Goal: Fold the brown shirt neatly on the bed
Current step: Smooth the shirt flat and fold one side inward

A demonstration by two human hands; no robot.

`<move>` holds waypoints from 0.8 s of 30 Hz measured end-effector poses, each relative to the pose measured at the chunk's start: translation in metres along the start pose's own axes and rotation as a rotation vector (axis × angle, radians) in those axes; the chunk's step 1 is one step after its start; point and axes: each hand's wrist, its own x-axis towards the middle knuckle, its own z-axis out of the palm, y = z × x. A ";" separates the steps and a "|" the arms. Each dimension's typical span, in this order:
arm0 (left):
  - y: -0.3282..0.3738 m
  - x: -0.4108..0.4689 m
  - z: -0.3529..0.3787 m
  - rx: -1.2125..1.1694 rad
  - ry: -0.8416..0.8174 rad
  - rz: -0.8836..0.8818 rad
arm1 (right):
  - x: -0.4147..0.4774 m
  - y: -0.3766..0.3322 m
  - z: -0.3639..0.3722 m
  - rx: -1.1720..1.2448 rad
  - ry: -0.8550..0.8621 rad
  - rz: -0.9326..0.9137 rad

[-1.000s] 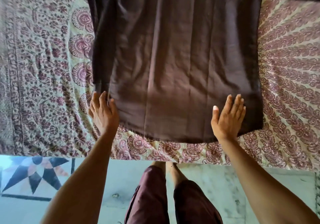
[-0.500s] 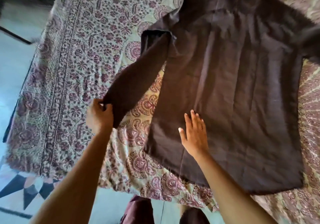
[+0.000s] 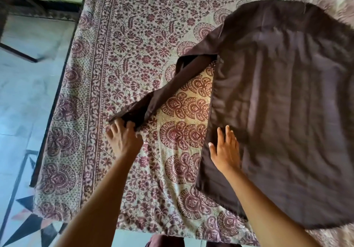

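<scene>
The brown shirt (image 3: 283,103) lies spread flat on the right half of the bed (image 3: 122,36), which wears a maroon floral patterned sheet. Its left sleeve (image 3: 172,88) stretches out diagonally down and to the left, away from the body. My left hand (image 3: 122,139) grips the cuff end of that sleeve. My right hand (image 3: 226,149) rests flat, fingers apart, on the shirt's left side edge, pressing it to the bed. The shirt's right side runs out of the frame.
The bed's left edge (image 3: 57,93) borders a pale tiled floor (image 3: 21,97) with a dark star pattern at the lower left. Dark furniture legs (image 3: 17,51) stand at the upper left. My maroon trousers (image 3: 164,242) show at the bottom, at the bed's near edge.
My left hand took hold of the left sleeve and pulled it out to the left, away from the shirt's body. My right hand shifted from the hem to the shirt's left edge. The view swung left.
</scene>
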 end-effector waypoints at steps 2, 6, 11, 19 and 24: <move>0.016 -0.008 -0.003 -0.118 0.053 0.024 | 0.002 -0.004 -0.003 0.014 0.001 0.014; 0.073 -0.023 -0.001 -0.305 -0.026 0.240 | 0.007 0.004 -0.012 0.093 0.054 -0.004; 0.158 -0.025 0.015 -0.457 -0.187 0.198 | 0.015 0.051 -0.021 0.121 0.164 0.043; 0.218 -0.014 0.030 -0.637 -0.419 -0.029 | 0.033 0.146 -0.021 0.044 0.194 0.149; 0.192 -0.012 0.038 -0.561 -0.166 -0.098 | 0.034 0.200 -0.011 -0.092 0.167 -0.018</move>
